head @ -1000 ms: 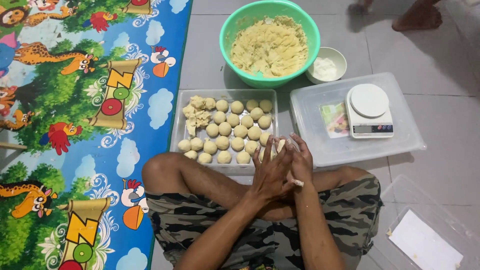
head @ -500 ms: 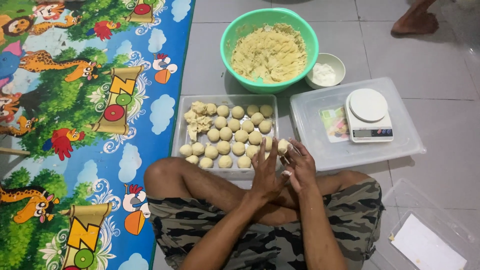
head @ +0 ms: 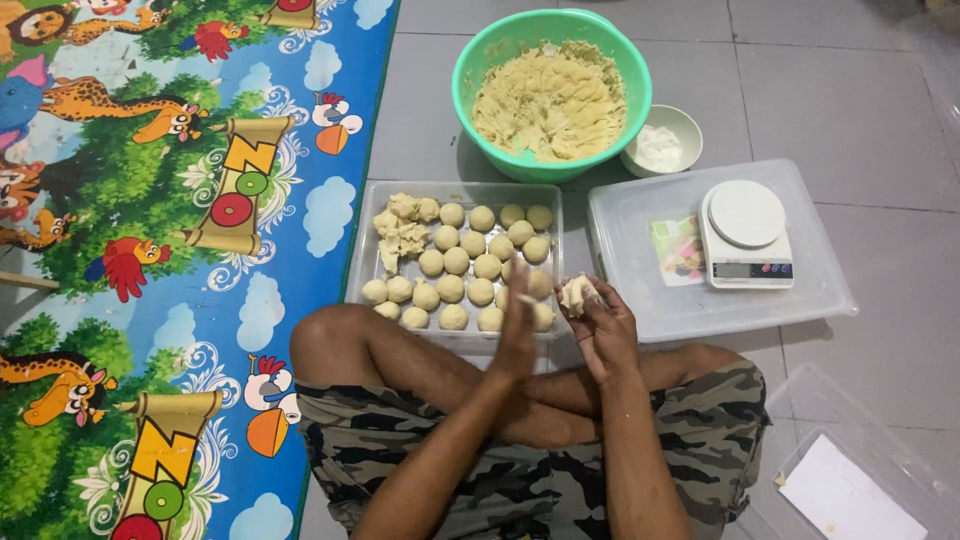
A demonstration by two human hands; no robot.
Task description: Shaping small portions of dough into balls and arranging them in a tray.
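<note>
Left third of frame: play mat, blue border, cartoon animals, lying on the grey tiled floor.

Top centre: green bowl holding pale crumbly dough. Just right of it, a small white bowl with white contents.

Right of centre: clear plastic lid, flat on the floor, with a white kitchen scale on it. Lower right corner: clear container with a white sheet inside.

Centre: clear tray with rows of dough balls and a few rough lumps at its upper left.

Bottom centre: person seated cross-legged, camouflage shorts.

Right hand: just below the tray's lower right corner, fingers curled around a dough lump, which is held at the fingertips above the gap between tray and lid.

Left hand: fingers straight and together, edge-on to camera, holding nothing, over the tray's near edge, just beside the right hand; contact between them cannot be told.
</note>
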